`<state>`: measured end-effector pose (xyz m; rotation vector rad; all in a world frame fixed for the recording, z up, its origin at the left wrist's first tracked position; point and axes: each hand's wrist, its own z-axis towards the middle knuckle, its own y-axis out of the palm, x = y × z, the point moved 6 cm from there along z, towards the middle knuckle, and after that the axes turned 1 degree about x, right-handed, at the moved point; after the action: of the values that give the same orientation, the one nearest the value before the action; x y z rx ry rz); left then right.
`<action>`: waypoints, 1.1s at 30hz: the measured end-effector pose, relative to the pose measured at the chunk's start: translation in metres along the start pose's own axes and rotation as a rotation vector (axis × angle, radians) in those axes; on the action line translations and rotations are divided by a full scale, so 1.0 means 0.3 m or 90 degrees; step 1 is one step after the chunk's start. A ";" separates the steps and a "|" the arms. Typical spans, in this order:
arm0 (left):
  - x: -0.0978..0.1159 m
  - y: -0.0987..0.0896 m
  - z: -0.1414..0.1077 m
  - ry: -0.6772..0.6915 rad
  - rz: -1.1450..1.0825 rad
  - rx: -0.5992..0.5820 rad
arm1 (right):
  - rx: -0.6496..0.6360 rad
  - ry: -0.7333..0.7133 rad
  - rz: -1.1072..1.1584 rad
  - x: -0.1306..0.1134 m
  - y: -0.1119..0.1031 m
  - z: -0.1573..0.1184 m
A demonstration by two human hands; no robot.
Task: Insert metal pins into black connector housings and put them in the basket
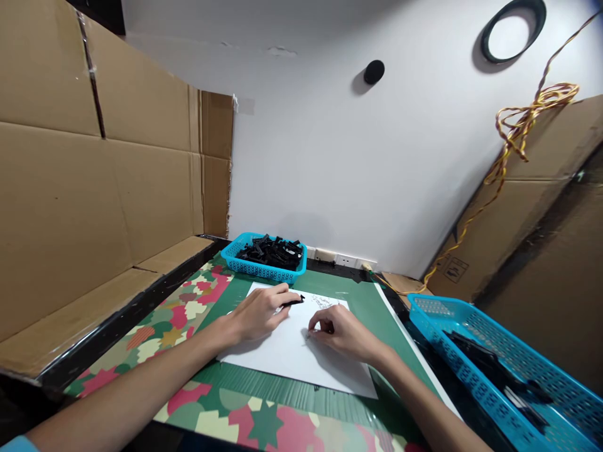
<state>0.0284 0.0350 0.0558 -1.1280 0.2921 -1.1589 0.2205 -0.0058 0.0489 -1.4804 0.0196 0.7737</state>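
Observation:
My left hand (266, 311) is closed around a small black plastic part (293, 302), whose end sticks out past the fingertips toward the right. Over the white sheet (282, 355), my right hand (336, 329) is pinched, thumb and forefinger together low above the paper. Something tiny may be between those fingertips, too small to name. Beyond the right hand, a scatter of tiny metallic pieces (325, 303) lies on the far part of the sheet.
A blue basket (264, 273) heaped with black parts (271, 251) stands at the back. Another blue basket (464, 364), holding several black pieces (494, 367), is at the right. Cardboard walls (61, 188) flank the green mat (362, 295). A yellow twisted cable (464, 229) hangs at right.

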 end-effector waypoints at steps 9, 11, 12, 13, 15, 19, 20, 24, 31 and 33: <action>-0.002 0.003 -0.002 -0.019 -0.054 -0.010 | -0.021 -0.003 -0.009 -0.015 0.026 -0.003; -0.005 0.004 0.000 -0.034 -0.070 -0.005 | -0.023 -0.005 -0.020 -0.015 0.027 -0.006; -0.007 0.004 0.001 -0.044 -0.079 -0.002 | -0.023 -0.007 -0.025 -0.015 0.028 -0.008; -0.010 0.004 0.002 -0.053 -0.088 0.002 | -0.023 -0.009 -0.031 -0.015 0.030 -0.010; -0.017 0.007 0.004 -0.068 -0.107 0.009 | -0.021 -0.014 -0.040 -0.016 0.033 -0.013; -0.033 0.015 0.008 -0.094 -0.142 0.021 | -0.013 -0.024 -0.040 -0.020 0.030 -0.020; -0.037 0.018 0.010 -0.100 -0.150 0.025 | -0.009 -0.026 -0.035 -0.021 0.025 -0.021; -0.044 0.022 0.017 -0.121 -0.181 0.043 | 0.015 -0.028 0.009 -0.022 -0.010 -0.024; -0.043 0.021 0.018 -0.136 -0.218 0.054 | 0.048 -0.002 0.067 0.008 -0.032 -0.015; -0.048 0.025 0.017 -0.139 -0.222 0.052 | 0.058 0.009 0.066 0.024 -0.028 -0.006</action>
<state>0.0301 0.0496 0.0470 -1.2528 -0.1259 -1.3241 0.2307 -0.0034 0.0527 -1.4071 0.1412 0.8346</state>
